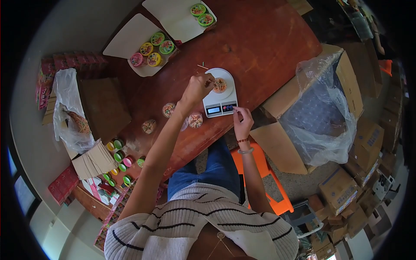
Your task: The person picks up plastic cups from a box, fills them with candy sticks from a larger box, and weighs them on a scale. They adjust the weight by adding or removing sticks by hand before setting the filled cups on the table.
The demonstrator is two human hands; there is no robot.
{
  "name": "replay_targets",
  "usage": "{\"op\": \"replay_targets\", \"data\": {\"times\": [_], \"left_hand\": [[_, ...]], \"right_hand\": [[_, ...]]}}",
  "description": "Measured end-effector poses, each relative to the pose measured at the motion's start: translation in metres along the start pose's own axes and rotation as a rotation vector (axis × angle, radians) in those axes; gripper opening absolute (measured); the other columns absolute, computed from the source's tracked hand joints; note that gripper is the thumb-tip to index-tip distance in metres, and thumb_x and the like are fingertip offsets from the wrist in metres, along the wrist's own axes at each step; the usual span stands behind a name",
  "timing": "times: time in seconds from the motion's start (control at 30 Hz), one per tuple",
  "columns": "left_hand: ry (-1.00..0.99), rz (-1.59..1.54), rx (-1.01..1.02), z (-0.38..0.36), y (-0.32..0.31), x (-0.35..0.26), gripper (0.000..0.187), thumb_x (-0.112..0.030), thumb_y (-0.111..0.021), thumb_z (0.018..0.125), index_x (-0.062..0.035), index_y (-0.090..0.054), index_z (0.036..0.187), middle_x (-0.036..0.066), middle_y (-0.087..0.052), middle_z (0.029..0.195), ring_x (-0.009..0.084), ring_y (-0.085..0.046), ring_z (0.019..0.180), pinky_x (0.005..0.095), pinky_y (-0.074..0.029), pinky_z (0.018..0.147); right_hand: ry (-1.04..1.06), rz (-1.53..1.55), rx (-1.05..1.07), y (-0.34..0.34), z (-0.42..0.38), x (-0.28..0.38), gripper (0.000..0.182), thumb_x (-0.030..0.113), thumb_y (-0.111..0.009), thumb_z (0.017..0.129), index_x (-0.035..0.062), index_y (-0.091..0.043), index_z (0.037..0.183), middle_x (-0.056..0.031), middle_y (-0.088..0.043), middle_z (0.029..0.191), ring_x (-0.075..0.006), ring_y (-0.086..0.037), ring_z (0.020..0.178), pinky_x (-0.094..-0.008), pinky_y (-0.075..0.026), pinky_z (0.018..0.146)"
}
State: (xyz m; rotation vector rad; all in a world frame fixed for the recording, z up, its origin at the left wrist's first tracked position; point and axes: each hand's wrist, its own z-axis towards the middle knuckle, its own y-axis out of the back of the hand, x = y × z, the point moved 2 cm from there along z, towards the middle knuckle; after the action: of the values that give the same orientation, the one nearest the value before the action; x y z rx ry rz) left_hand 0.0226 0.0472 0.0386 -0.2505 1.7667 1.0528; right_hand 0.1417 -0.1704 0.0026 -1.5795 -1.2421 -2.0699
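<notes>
A white kitchen scale with a lit display stands on the reddish-brown table. On its round plate sits a small clear cup filled with colourful short sticks. My left hand is over the plate's left side, fingers pinched together beside the cup; whatever they hold is too small to tell. Fingers bent and close together, my right hand is at the scale's front right corner, near the buttons. Left of the scale are more filled cups, one near its front and another by my left forearm.
Open white boxes at the back hold round tubs with coloured rims. A brown carton and a plastic bag of sticks stand left, near several coloured lids. Right is a large plastic-lined carton, beside an orange chair.
</notes>
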Motion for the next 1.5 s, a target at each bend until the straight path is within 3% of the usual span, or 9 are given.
{"op": "replay_targets", "data": {"times": [0.2,0.27,0.47,0.57,0.9,1.07,1.27,1.33,1.5], "left_hand": [[-0.118,0.091,0.040,-0.012,-0.002,-0.003,0.017,-0.006,-0.066,0.089,-0.0002,-0.071,0.105,0.021,-0.070,0.100,0.0388,-0.070,0.089,0.0440,-0.058,0.077],[-0.157,0.049,0.020,-0.012,-0.005,0.000,0.017,-0.007,-0.066,0.091,-0.0012,-0.072,0.106,0.019,-0.071,0.101,0.0404,-0.069,0.091,0.0445,-0.058,0.080],[-0.085,0.185,0.048,-0.010,-0.005,0.011,0.019,-0.010,-0.064,0.093,-0.0037,-0.073,0.109,0.019,-0.071,0.105,0.0395,-0.069,0.093,0.0445,-0.057,0.080],[-0.127,0.136,-0.043,-0.013,-0.003,-0.002,0.016,0.000,-0.067,0.088,0.0000,-0.074,0.101,0.018,-0.073,0.100,0.0363,-0.071,0.089,0.0411,-0.059,0.078],[-0.251,0.350,0.021,-0.022,-0.014,-0.002,0.017,0.001,-0.067,0.085,-0.0013,-0.075,0.100,0.016,-0.074,0.100,0.0338,-0.072,0.092,0.0409,-0.059,0.082],[-0.081,0.148,-0.066,-0.026,-0.006,-0.008,0.020,-0.001,-0.066,0.086,-0.0037,-0.075,0.104,0.019,-0.073,0.099,0.0371,-0.071,0.090,0.0426,-0.058,0.079],[-0.121,0.173,-0.128,-0.028,0.003,-0.016,0.014,-0.002,-0.068,0.086,-0.0015,-0.074,0.099,0.020,-0.072,0.092,0.0375,-0.070,0.087,0.0416,-0.057,0.076],[-0.129,0.193,-0.122,-0.027,0.000,-0.011,0.014,-0.002,-0.068,0.086,-0.0013,-0.074,0.099,0.020,-0.072,0.092,0.0384,-0.070,0.086,0.0424,-0.057,0.076],[-0.109,0.240,-0.014,-0.016,-0.014,-0.001,0.014,-0.005,-0.061,0.089,-0.0002,-0.071,0.098,0.023,-0.070,0.094,0.0426,-0.068,0.087,0.0490,-0.056,0.076]], "right_hand": [[-0.003,0.003,0.005,0.000,-0.002,-0.001,0.011,-0.001,-0.069,0.090,0.0029,-0.071,0.099,-0.0126,-0.070,0.094,-0.0288,-0.069,0.084,-0.0345,-0.054,0.075],[-0.019,0.006,-0.001,0.001,-0.002,-0.001,0.013,-0.001,-0.069,0.089,0.0035,-0.074,0.100,-0.0104,-0.070,0.093,-0.0230,-0.067,0.080,-0.0320,-0.053,0.073],[0.021,-0.010,-0.019,0.003,-0.002,-0.004,0.014,-0.001,-0.069,0.089,0.0045,-0.074,0.101,-0.0100,-0.068,0.091,-0.0207,-0.065,0.076,-0.0304,-0.052,0.070],[0.007,-0.016,-0.014,0.004,-0.003,-0.004,0.014,-0.001,-0.069,0.089,0.0048,-0.074,0.101,-0.0094,-0.068,0.090,-0.0204,-0.064,0.074,-0.0303,-0.051,0.069],[0.074,-0.008,-0.067,-0.003,0.007,0.003,0.014,0.000,-0.070,0.089,0.0042,-0.074,0.101,-0.0089,-0.068,0.090,-0.0195,-0.065,0.074,-0.0308,-0.052,0.069],[0.125,0.083,-0.042,-0.035,0.046,0.039,0.016,-0.002,-0.070,0.088,0.0034,-0.073,0.103,-0.0105,-0.069,0.091,-0.0235,-0.067,0.076,-0.0327,-0.054,0.070],[0.216,0.097,0.042,-0.073,0.071,0.032,0.019,-0.002,-0.071,0.087,0.0034,-0.073,0.105,-0.0126,-0.070,0.092,-0.0259,-0.070,0.078,-0.0347,-0.056,0.069],[0.071,0.188,0.029,-0.077,0.074,0.030,0.015,-0.001,-0.070,0.086,0.0020,-0.073,0.100,-0.0155,-0.070,0.095,-0.0354,-0.070,0.088,-0.0415,-0.056,0.074],[0.118,0.110,0.061,-0.078,0.073,0.026,0.019,-0.004,-0.068,0.086,0.0020,-0.071,0.103,-0.0148,-0.069,0.098,-0.0338,-0.069,0.089,-0.0395,-0.056,0.073]]}}
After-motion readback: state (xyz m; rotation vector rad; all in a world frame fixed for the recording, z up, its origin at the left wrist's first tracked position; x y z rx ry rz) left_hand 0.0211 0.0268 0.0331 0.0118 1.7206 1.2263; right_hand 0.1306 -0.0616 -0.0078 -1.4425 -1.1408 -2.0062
